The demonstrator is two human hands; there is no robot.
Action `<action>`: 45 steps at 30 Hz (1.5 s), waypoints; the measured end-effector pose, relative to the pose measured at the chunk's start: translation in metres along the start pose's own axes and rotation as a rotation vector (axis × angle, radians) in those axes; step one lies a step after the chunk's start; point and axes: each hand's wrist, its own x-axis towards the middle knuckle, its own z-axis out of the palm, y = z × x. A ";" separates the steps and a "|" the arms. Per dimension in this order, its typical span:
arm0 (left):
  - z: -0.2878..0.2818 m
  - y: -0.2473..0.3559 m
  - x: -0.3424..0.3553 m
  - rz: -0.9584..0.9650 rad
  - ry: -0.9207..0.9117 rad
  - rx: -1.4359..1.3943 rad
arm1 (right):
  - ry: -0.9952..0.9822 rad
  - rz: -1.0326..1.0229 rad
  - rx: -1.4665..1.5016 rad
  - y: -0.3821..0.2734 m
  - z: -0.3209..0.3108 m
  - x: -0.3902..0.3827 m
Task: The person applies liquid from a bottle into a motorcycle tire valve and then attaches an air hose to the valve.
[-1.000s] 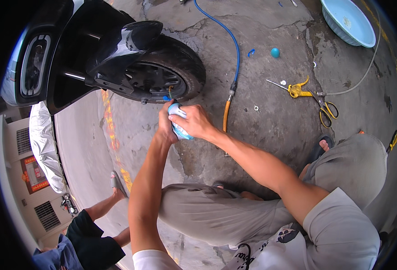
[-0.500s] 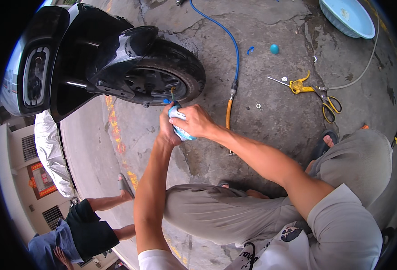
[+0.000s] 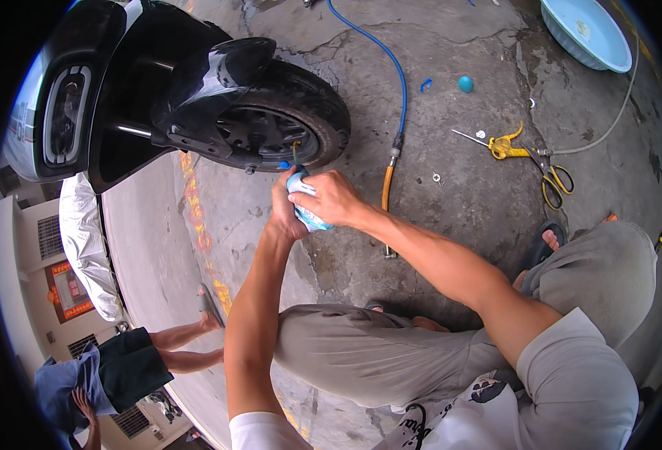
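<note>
Hands of a crouching person meet at the near edge of a scooter's front tyre (image 3: pixel 312 112). Left hand (image 3: pixel 284 214) and right hand (image 3: pixel 331 199) are both clenched around a small light-blue bottle (image 3: pixel 308 217), its blue nozzle tip (image 3: pixel 284 165) close to the rim. Judged step: applying the bottle's contents at the wheel; a steady squeeze with the tip kept on its spot seems called for. Far right, a pale blue basin (image 3: pixel 582 34) lies on the concrete floor (image 3: pixel 458 202); contents cannot be told.

Hose (image 3: pixel 389 82) right of scooter wheel (image 3: pixel 286 124), scissors (image 3: pixel 552 180) farther right, basin (image 3: pixel 582 34) behind them.
</note>
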 end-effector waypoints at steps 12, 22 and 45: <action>0.002 0.002 -0.001 -0.009 -0.012 -0.002 | -0.005 -0.020 0.006 0.001 -0.001 0.002; 0.019 -0.012 -0.002 0.100 0.062 -0.046 | -0.087 0.036 -0.002 0.016 -0.012 -0.002; -0.004 0.006 -0.010 0.318 0.861 1.417 | 0.033 1.047 0.604 -0.013 0.039 -0.028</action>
